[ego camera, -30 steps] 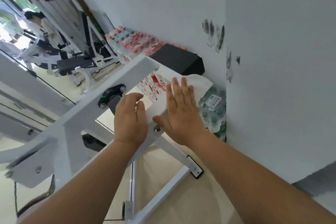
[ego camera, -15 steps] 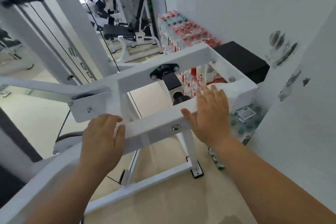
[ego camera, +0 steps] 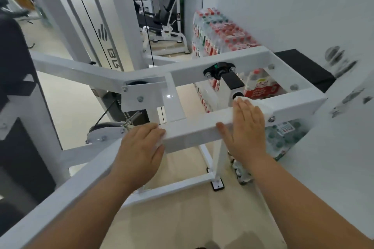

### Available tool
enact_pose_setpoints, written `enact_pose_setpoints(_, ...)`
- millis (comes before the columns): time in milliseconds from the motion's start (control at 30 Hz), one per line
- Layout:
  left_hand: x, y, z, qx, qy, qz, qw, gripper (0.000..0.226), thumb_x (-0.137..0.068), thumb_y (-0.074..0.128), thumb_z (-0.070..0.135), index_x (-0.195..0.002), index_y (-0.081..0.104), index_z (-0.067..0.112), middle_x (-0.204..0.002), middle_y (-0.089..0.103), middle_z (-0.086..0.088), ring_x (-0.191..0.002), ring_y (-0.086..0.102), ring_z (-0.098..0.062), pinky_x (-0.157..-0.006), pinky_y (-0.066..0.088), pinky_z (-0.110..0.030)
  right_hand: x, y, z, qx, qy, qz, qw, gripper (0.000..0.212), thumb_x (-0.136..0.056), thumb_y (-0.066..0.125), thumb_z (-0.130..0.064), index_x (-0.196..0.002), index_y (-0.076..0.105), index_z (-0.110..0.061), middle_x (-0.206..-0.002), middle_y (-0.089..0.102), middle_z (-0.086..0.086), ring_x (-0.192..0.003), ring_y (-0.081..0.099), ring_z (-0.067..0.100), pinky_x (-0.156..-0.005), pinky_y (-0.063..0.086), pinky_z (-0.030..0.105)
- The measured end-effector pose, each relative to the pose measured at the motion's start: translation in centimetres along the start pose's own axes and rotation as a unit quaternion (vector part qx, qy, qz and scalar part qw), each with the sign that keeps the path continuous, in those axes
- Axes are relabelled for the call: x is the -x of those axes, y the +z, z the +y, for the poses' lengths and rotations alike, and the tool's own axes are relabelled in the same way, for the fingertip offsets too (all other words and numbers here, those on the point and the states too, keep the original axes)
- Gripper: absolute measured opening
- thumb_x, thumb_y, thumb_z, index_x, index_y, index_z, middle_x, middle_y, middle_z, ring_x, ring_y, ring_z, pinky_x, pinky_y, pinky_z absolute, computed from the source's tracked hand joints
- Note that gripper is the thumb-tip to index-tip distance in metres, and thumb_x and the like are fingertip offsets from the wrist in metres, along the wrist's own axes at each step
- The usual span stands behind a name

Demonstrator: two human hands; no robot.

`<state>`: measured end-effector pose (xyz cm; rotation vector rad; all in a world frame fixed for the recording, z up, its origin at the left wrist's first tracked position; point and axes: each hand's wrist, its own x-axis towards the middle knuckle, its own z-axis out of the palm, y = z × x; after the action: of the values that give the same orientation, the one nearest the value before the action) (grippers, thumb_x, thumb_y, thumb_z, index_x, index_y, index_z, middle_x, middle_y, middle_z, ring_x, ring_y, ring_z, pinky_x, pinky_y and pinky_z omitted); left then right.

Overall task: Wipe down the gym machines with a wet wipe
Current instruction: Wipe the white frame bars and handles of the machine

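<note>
A white steel machine frame [ego camera: 192, 129] crosses the view at chest height. My right hand [ego camera: 245, 127] lies flat on its near bar with straight fingers, pressing a white wet wipe [ego camera: 261, 105] that peeks out past the fingertips. My left hand [ego camera: 139, 151] rests on the same bar further left, its fingers curled over the bar's edge, with a bit of white wipe under them.
Shrink-wrapped packs of water bottles [ego camera: 220, 34] stand along the white wall [ego camera: 283, 6], with more bottles [ego camera: 285, 135] below the frame and a black box [ego camera: 305, 70] behind it. A cable tower [ego camera: 101, 26] rises at left. Floor tiles [ego camera: 182, 218] lie beneath.
My view has swung left and down across the frame. My right hand has slid the wipe leftward along the near bar, away from the corner. My left hand keeps its hold on the bar.
</note>
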<state>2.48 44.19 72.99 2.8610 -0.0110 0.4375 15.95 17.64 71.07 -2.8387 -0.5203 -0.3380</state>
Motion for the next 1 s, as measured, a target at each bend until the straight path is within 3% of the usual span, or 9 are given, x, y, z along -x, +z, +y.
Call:
enact_pose_setpoints(67,0.8,-0.8,-1.1,-0.02,-0.025,0.006,0.999,0.046,-0.088,0.045,0.041,-0.116,0.067,0.012,-0.121,0.063,-0.008,-0.109,0.057,-0.031,-0.095,0.044,-0.046,0.2,-0.1,-2.9,-0.018,0.016,-0.01,1.0,0.104,-0.09,-0.003,-0.079,-0.161,0.017,-0.004,-0.169,0.014,0.013,-0.157,0.003,0.025,-0.127,-0.006,0.041)
enact_pose_setpoints(167,1.5,-1.4,-2.4,-0.024,-0.078,-0.004,0.997,0.05,-0.086,0.047,0.046,-0.119,0.064,0.013,-0.118,0.061,-0.006,-0.107,0.055,-0.03,-0.09,0.045,-0.046,2.2,0.9,-9.1,-0.038,-0.079,-0.044,0.995,0.102,-0.093,0.003,-0.078,-0.161,0.016,-0.004,-0.17,0.012,0.013,-0.157,0.003,0.026,-0.126,-0.008,0.04)
enact_pose_setpoints(300,1.5,-1.5,-2.9,-0.003,-0.081,-0.018,0.997,0.047,-0.08,0.052,0.034,-0.12,0.063,0.013,-0.116,0.061,-0.007,-0.107,0.054,-0.031,-0.09,0.043,-0.044,4.5,2.5,-15.0,-0.057,-0.217,-0.06,0.973,0.078,-0.105,0.022,-0.06,-0.159,0.025,-0.005,-0.169,0.018,0.012,-0.157,0.012,0.024,-0.127,0.013,0.046)
enact_pose_setpoints(367,1.3,-1.7,-3.1,0.023,-0.093,-0.022,0.995,0.046,-0.078,0.05,0.031,-0.118,0.064,0.013,-0.113,0.061,-0.006,-0.105,0.053,-0.031,-0.091,0.042,-0.044,3.8,1.8,-14.2,-0.047,-0.251,-0.072,0.964,0.077,-0.104,0.014,-0.061,-0.16,0.024,-0.009,-0.169,0.016,0.007,-0.157,0.011,0.02,-0.128,0.013,0.044)
enact_pose_setpoints(467,1.1,-1.9,-3.4,0.052,-0.113,-0.026,0.992,0.046,-0.078,0.046,0.032,-0.117,0.064,0.016,-0.111,0.059,-0.004,-0.104,0.05,-0.03,-0.092,0.04,-0.043,1.3,-0.2,-11.2,0.005,-0.206,-0.114,0.972,0.094,-0.092,-0.009,-0.073,-0.163,0.01,-0.014,-0.17,0.002,0.003,-0.157,0.0,0.017,-0.128,0.005,0.04)
enact_pose_setpoints(567,0.3,-1.9,-3.5,0.059,-0.111,-0.029,0.992,0.043,-0.079,0.041,0.033,-0.11,0.065,0.017,-0.104,0.058,-0.003,-0.099,0.05,-0.029,-0.088,0.043,-0.042,-1.3,-1.2,-10.7,0.044,-0.151,-0.165,0.974,0.112,-0.078,-0.019,-0.083,-0.162,0.002,-0.011,-0.171,-0.002,0.007,-0.158,-0.003,0.019,-0.128,-0.001,0.038)
enact_pose_setpoints(767,-2.3,-1.4,-4.0,0.13,-0.162,-0.003,0.978,0.01,-0.09,0.052,0.021,-0.086,0.061,0.019,-0.086,0.057,0.0,-0.089,0.052,-0.025,-0.07,0.038,-0.036,-4.1,-1.0,-12.9,0.051,-0.259,-0.249,0.932,0.098,-0.091,0.007,-0.078,-0.162,-0.008,-0.011,-0.169,-0.018,0.004,-0.155,-0.018,0.017,-0.128,-0.004,0.04)
enact_pose_setpoints(933,-3.4,-0.4,-3.7,0.023,-0.221,-0.094,0.97,0.03,-0.101,0.03,0.041,-0.101,0.055,0.025,-0.105,0.059,0.0,-0.103,0.052,-0.024,-0.076,0.036,-0.038,-9.5,-0.6,-11.9,-0.002,-0.214,-0.286,0.934,0.092,-0.099,0.019,-0.072,-0.161,-0.012,-0.012,-0.168,-0.023,0.005,-0.155,-0.019,0.019,-0.127,-0.008,0.038)
enact_pose_setpoints(1000,-3.6,-0.4,-3.6,0.005,-0.234,-0.112,0.966,0.031,-0.101,0.026,0.045,-0.098,0.051,0.027,-0.109,0.06,0.0,-0.105,0.052,-0.024,-0.079,0.038,-0.04,-9.3,-0.6,-12.0,0.018,-0.249,-0.289,0.924,0.095,-0.097,0.016,-0.074,-0.161,-0.014,-0.011,-0.167,-0.025,0.006,-0.154,-0.023,0.021,-0.126,-0.011,0.039)
